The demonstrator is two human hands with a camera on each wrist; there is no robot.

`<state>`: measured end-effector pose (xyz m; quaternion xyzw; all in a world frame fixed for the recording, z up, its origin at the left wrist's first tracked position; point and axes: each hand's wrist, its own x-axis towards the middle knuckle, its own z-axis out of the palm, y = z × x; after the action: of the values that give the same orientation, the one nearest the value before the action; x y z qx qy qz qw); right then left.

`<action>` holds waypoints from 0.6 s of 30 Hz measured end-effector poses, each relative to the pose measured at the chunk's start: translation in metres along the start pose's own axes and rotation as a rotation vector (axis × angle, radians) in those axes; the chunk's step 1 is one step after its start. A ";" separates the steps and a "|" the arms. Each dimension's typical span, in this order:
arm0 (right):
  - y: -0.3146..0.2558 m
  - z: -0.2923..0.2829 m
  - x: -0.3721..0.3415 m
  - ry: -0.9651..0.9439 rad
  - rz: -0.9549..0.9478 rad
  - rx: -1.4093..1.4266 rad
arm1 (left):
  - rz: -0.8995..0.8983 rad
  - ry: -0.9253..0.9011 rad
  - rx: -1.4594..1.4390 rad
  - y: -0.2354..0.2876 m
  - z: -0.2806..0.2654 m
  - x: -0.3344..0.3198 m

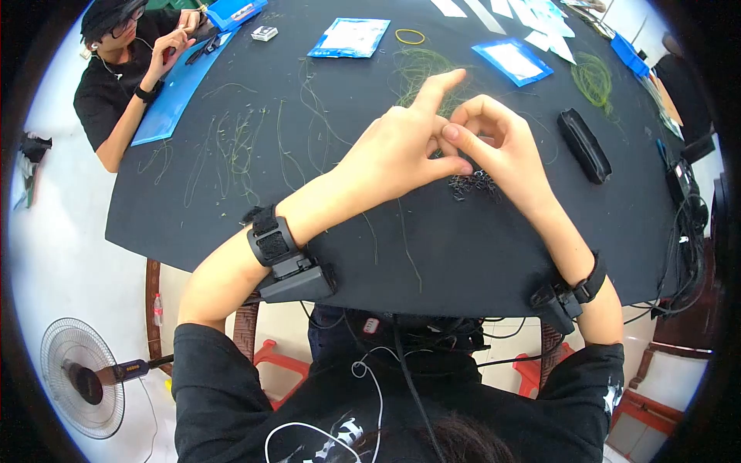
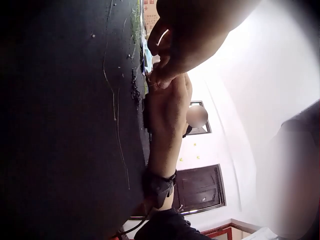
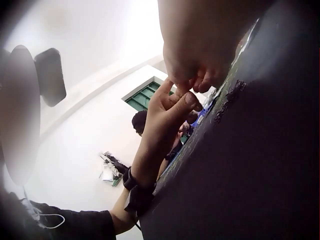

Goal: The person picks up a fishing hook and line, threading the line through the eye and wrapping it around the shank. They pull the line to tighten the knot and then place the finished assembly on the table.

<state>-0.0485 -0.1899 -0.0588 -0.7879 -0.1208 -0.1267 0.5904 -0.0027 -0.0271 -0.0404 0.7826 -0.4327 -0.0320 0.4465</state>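
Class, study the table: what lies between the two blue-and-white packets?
In the head view, a yellow ring lies between the left packet and the right packet, with a green tangle just below in the picture.

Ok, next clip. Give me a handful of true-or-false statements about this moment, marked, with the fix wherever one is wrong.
1. The left hand and right hand are close together above the table. True.
2. The pile of small dark pieces sits in a tray. False: the pile lies loose on the table.
3. A tangle of green thread lies beyond the black case in the head view. True.
4. The yellow band is looped round the right wrist. False: the yellow band lies on the table.
5. The fan is on the camera wearer's right. False: the fan is on the wearer's left.
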 end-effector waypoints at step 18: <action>-0.012 0.000 0.000 0.076 -0.090 -0.340 | -0.011 0.007 0.063 0.000 0.004 0.002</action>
<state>-0.0525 -0.1872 -0.0483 -0.8649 -0.1103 -0.2011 0.4464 -0.0029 -0.0313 -0.0422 0.7986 -0.4277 -0.0180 0.4231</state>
